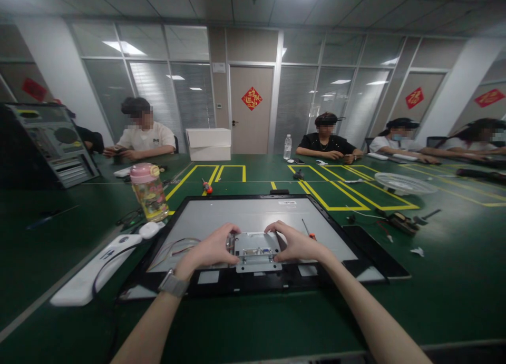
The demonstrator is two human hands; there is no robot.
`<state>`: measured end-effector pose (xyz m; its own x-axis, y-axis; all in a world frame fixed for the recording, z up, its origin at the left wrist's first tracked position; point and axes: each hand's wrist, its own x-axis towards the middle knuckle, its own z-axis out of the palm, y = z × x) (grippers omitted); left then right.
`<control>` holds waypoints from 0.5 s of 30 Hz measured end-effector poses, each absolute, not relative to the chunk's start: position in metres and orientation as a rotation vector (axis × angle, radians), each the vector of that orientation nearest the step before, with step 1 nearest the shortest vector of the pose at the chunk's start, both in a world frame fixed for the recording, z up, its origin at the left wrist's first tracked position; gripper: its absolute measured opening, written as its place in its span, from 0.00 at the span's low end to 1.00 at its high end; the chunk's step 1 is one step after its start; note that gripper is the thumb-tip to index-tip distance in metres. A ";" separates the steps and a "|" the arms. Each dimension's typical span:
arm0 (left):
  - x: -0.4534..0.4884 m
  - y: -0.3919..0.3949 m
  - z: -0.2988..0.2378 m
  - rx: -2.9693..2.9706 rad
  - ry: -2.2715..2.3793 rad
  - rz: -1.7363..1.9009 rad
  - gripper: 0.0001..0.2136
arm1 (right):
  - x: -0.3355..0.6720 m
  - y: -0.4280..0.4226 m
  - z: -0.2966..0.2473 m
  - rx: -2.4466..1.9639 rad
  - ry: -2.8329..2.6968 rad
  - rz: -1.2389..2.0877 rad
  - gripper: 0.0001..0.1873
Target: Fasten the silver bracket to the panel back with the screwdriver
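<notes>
A flat monitor panel point(253, 214) lies face down on the green table, its grey metal back up inside a black frame. Near its front edge sits a small metal board cover point(255, 249). My left hand point(213, 246) grips the cover's left side with curled fingers; a watch is on that wrist. My right hand point(294, 243) grips the cover's right side the same way. Thin coloured wires point(174, 248) run across the panel left of my left hand. A small orange-handled screwdriver point(308, 231) lies on the panel just beyond my right hand.
A pink-lidded bottle point(149, 191), white earbud case point(149, 229) and white power strip point(95, 272) lie left of the panel. A computer case point(55, 143) stands far left, a fan grille point(403, 184) and small parts at right. Several people sit along the far side, with a white box point(208, 144).
</notes>
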<state>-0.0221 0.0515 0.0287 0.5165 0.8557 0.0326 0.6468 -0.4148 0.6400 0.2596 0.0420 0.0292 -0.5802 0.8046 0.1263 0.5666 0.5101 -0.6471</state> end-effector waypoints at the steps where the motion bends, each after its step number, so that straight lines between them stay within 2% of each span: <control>1: -0.022 0.051 0.029 2.190 1.225 0.481 0.28 | 0.260 0.043 0.028 -1.126 -2.345 0.786 0.34; 7: -0.021 0.052 0.028 2.208 1.223 0.452 0.28 | 0.261 0.044 0.028 -1.135 -2.351 0.816 0.33; 12: -0.020 0.054 0.026 2.207 1.222 0.424 0.29 | 0.260 0.043 0.030 -1.246 -2.359 0.833 0.38; 15: -0.020 0.053 0.025 2.196 1.238 0.397 0.28 | 0.260 0.042 0.029 -1.290 -2.374 0.812 0.38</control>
